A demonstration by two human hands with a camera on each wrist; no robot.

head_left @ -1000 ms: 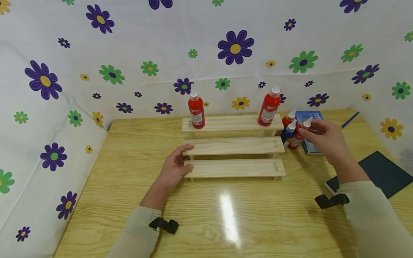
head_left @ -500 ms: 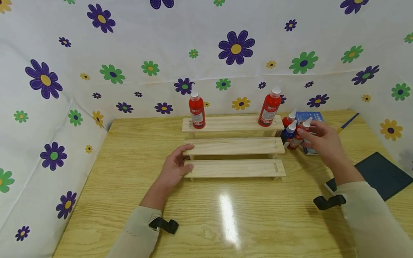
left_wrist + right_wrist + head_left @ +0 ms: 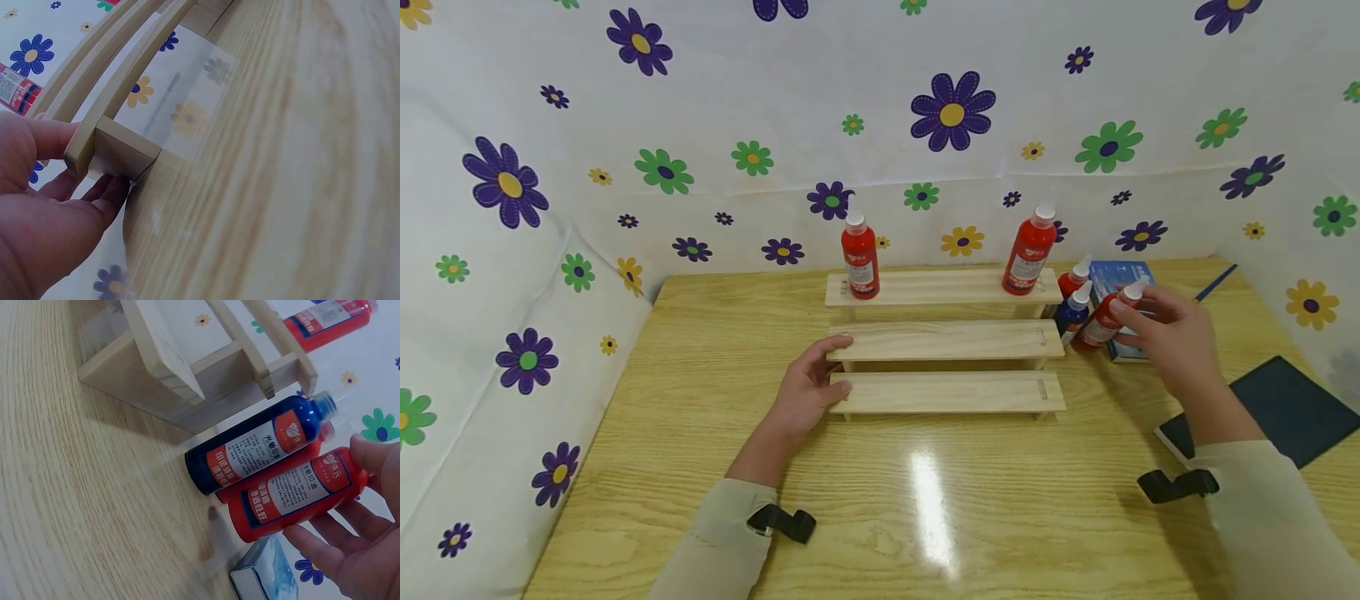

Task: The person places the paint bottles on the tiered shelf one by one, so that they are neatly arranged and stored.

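Note:
My right hand grips a red squeeze bottle with a white nozzle by its upper part, thumb on the near side. In the head view the bottle leans right, its base beside a blue bottle. Partly hidden behind the blue one is another red bottle. My left hand holds the left end of a three-step wooden rack. The left wrist view shows its thumb and fingers around the end of a rack board. Two red bottles, one left and one right, stand on the top step.
A blue book lies behind the gripped bottle. Farther right are a blue-tipped brush and a dark-covered book. A flowered white cloth hangs behind the wooden table.
My right hand has shifted slightly right, and the red bottle in it now tilts right, its top away from the blue bottle. The left hand stays on the rack.

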